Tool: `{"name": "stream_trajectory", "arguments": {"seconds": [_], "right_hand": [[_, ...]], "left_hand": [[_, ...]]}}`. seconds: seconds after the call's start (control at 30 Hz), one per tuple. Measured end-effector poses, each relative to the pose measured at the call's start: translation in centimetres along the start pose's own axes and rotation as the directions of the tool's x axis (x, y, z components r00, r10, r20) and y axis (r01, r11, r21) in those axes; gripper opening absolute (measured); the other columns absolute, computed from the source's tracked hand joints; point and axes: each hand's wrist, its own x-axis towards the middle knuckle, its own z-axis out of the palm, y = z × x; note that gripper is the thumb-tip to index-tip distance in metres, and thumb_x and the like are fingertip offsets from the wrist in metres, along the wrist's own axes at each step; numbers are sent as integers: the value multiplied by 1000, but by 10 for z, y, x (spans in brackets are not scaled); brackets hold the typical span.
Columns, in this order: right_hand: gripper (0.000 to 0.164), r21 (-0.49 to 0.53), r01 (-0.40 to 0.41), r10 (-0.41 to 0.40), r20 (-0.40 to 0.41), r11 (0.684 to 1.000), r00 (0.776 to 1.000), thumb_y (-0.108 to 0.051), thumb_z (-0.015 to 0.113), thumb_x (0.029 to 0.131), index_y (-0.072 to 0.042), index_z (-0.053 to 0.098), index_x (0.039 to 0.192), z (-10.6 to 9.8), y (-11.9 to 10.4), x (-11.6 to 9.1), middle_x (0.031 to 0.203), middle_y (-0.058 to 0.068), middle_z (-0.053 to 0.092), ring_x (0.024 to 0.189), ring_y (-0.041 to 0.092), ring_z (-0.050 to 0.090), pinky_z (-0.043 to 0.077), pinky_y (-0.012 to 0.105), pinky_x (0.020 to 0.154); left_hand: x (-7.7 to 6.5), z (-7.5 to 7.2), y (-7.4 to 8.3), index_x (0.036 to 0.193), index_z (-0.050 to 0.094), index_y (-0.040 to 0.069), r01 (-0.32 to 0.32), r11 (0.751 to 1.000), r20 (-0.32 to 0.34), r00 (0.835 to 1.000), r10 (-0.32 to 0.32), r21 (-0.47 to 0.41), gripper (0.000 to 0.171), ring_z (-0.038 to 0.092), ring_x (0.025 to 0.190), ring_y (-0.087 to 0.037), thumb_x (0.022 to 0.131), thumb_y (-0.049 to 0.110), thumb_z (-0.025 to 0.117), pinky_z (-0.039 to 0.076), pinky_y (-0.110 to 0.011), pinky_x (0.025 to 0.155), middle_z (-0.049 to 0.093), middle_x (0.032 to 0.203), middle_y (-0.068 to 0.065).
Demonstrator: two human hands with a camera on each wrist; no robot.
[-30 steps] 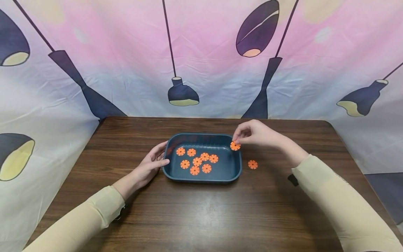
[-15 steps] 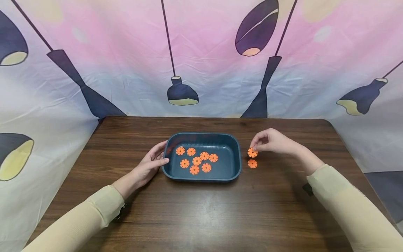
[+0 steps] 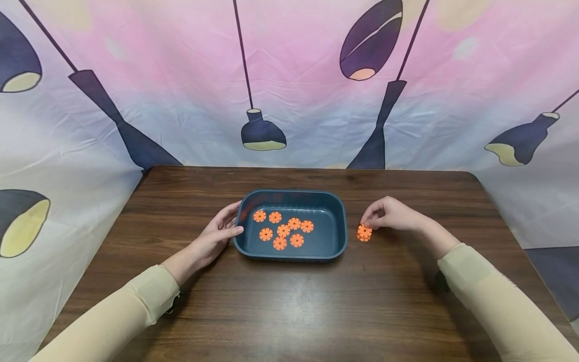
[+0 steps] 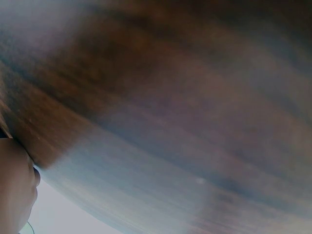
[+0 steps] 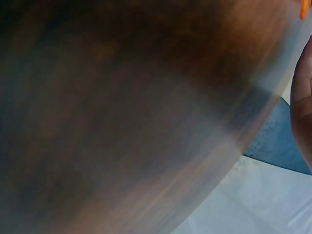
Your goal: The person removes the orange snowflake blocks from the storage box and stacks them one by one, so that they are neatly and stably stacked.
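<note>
A dark blue rectangular tray (image 3: 332, 251) stands mid-table with several orange notched discs (image 3: 280, 243) lying in its left and middle part. My left hand (image 3: 216, 236) grips the tray's left end, thumb over the rim, the other fingers mostly hidden behind the wall. Right of the tray, my right hand (image 3: 392, 215) pinches an orange notched disc (image 3: 364, 231) between thumb and fingertips. This disc overlaps another orange disc (image 3: 364, 240) beneath it, of which only the lower edge shows. In the right wrist view a bit of orange disc (image 5: 305, 9) appears at the top corner.
The brown wood-grain table (image 3: 289, 306) reaches back to a hanging cloth (image 3: 312, 136) printed with lamps. Both wrist views show mostly blurred table surface.
My right hand has carried its disc from over the tray's right rim rightward, then down onto the disc on the table. My left hand has stayed at the tray.
</note>
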Motion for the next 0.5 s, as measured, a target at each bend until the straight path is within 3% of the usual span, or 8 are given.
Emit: {"name": "stream_trajectory", "arguments": {"seconds": [0.5], "right_hand": [[9, -23, -7, 7, 12, 1000, 1000, -1, 75, 96, 3, 80, 102, 5, 6, 3, 88, 12, 77, 72, 3, 62, 54, 23, 68]], "left_hand": [[0, -1, -1, 168, 24, 8, -4, 1000, 5, 1000, 4, -2, 74, 40, 144, -5, 103, 2, 61, 41, -10, 111, 26, 172, -13]]}}
